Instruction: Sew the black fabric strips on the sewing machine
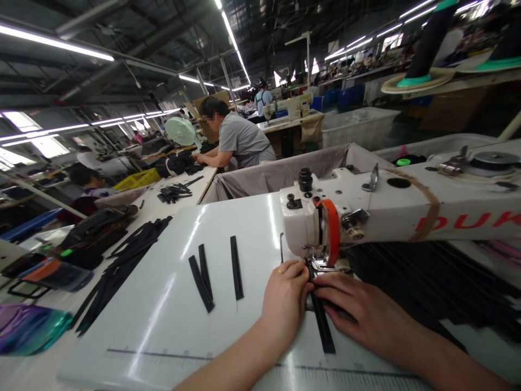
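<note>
A black fabric strip (323, 328) runs from under the sewing machine's (303, 228) needle area toward me. My left hand (287, 290) pinches its far part close to the presser foot, fingers pressed together. From the other side, my right hand (354, 301) closes its fingertips on the same strip; some of those fingertips are hidden. The strip's near end lies loose on the pale table (163, 326). Left of my hands rest a single black strip (236, 267) and a pair of overlapping strips (201, 278).
A large pile of black strips (431, 288) lies beneath the machine arm at right. More strips (126, 266) lie along the left side. A co-worker (244, 138) bends over a table ahead, near a green fan (180, 131). A cloth-lined bin (260, 176) borders the far edge.
</note>
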`<state>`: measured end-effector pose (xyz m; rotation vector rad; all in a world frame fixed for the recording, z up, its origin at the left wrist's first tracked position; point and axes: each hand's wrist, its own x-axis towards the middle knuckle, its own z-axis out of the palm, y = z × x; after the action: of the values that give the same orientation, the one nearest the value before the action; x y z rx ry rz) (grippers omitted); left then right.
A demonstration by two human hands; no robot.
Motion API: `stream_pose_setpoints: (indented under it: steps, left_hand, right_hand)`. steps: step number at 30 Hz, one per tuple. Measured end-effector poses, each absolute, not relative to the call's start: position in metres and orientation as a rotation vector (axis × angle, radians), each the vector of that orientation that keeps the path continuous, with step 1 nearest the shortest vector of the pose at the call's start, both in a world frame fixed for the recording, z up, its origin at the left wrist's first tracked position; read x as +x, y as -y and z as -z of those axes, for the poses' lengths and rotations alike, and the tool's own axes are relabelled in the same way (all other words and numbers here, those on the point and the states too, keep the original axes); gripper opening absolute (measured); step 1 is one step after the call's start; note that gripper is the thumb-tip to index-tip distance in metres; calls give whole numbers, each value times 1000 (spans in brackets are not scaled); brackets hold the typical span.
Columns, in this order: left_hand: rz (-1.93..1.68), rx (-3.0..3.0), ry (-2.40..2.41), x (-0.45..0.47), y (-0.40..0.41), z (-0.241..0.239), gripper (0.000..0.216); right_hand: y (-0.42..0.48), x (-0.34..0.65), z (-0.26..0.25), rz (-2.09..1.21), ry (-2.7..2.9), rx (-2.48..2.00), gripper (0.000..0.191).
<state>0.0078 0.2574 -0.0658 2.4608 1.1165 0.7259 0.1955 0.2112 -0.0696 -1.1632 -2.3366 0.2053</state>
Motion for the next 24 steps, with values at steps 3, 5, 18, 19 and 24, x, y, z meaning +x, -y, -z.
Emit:
stream_pose_setpoints:
  steps: [3, 5, 18, 19, 24]
  left_hand:
    - [-726, 2454, -1118, 8, -256, 68, 13]
    - [-727, 2457, -1119, 9, -257, 69, 14]
    - [-673, 2447, -1179, 13, -269, 64, 21]
    - [-673, 2448, -1176, 13, -268, 65, 20]
    - [-669, 2446, -1150, 13, -267, 63, 21]
  right_hand:
    - [-211, 194, 67, -191, 2329, -1134, 28]
    - [-211, 194, 66, -170, 2327, -1128, 28]
    - [-209, 198, 61, -285, 2317, -1030, 21]
    - [-210, 197, 62, -270, 2305, -1037, 21]
    - [-215, 197, 68, -127, 2282, -1094, 22]
